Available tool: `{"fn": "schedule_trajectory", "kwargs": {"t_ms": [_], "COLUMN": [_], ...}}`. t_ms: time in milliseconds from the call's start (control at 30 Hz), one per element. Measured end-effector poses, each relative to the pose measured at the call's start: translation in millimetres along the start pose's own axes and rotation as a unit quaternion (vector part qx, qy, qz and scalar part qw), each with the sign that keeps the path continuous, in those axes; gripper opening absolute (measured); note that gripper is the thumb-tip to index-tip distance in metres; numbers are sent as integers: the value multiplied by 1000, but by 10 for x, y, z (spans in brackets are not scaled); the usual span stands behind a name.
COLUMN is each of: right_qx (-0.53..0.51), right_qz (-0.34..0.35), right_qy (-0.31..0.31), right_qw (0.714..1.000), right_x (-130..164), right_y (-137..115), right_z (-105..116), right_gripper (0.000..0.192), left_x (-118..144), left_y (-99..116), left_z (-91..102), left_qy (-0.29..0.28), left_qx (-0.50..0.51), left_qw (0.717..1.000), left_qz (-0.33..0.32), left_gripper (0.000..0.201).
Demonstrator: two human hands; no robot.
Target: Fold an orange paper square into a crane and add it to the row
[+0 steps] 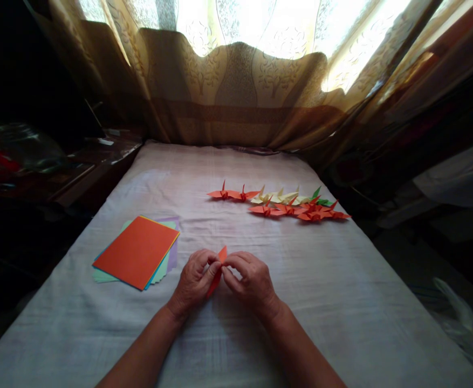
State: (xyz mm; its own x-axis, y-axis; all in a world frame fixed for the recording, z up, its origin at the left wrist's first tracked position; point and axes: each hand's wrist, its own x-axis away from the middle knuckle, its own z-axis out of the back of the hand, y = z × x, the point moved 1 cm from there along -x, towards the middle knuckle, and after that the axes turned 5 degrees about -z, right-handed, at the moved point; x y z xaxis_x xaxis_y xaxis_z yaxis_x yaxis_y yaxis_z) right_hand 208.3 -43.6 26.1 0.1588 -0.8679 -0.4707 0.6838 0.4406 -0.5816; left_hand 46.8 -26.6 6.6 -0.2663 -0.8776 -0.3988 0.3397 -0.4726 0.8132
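Note:
Between my two hands is a piece of folded orange paper [214, 284], narrow and pointed at its far and near ends. My left hand [196, 277] pinches it from the left with thumb and forefinger. From the right, my right hand [251, 277] pinches the same paper near its middle, its fingertips almost meeting those of the left. The fingers cover the paper's centre, so its exact folds are hidden there.
Left of my hands lies a stack of coloured paper [137, 253], orange on top. Folded paper cranes stand in rows at the far right: several orange ones [266, 210], pale yellow ones [280, 198] and a green one [316, 196]. A pale sheet [321, 302] covers the surface; a curtain [236, 91] hangs behind.

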Motion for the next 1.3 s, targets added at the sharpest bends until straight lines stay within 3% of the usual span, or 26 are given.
{"fn": "schedule_trajectory", "kwargs": {"t_ms": [167, 333, 500, 733, 1000, 1300], "right_qx": [24, -13, -33, 3, -77, -28], "right_qz": [-33, -64, -99, -104, -130, -135], "right_qy": [-21, 10, -1, -27, -48, 83], "right_qw": [999, 998, 995, 994, 987, 987], "right_x": [4, 21, 45, 43, 21, -82], "right_y": [34, 80, 118, 137, 135, 236], "right_z": [-31, -33, -17, 13, -23, 120], "right_gripper": [14, 17, 17, 14, 12, 19], "left_x": [5, -32, -79, -77, -62, -39], "left_y": [-34, -87, -93, -79, -103, -245], "left_z": [-8, 10, -3, -12, -5, 12], "left_qy": [-9, -7, -52, -58, -60, 22], "left_qx": [32, 17, -35, -78, -65, -30], "left_qw": [999, 999, 998, 995, 996, 998], "left_qz": [19, 46, 6, -10, -10, 52], "left_gripper": [20, 20, 19, 20, 10, 26]}}
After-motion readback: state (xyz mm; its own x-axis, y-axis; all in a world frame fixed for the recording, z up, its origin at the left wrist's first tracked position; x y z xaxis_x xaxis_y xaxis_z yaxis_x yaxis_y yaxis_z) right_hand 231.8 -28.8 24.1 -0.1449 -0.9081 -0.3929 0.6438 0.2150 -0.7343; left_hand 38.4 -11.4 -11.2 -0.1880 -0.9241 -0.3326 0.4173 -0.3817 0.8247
